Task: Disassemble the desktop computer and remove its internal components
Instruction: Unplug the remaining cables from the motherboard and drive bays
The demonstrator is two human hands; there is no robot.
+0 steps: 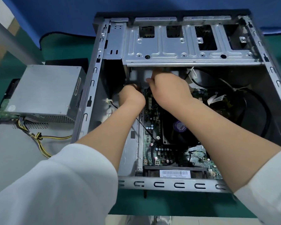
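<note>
Computer case (94, 88) lies open; both hands (169, 88) reach inside, grip hidden under drive cage (185, 46)

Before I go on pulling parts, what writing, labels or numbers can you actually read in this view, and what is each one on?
Round purple sticker on the cooler fan: has print, too blurred to read.
White barcode label at the near edge of the case: bars and small digits, too small to read.
White tag on the ribbon cable at right: dark marks, unreadable.
Power supply outside the case: no legible text.
</note>
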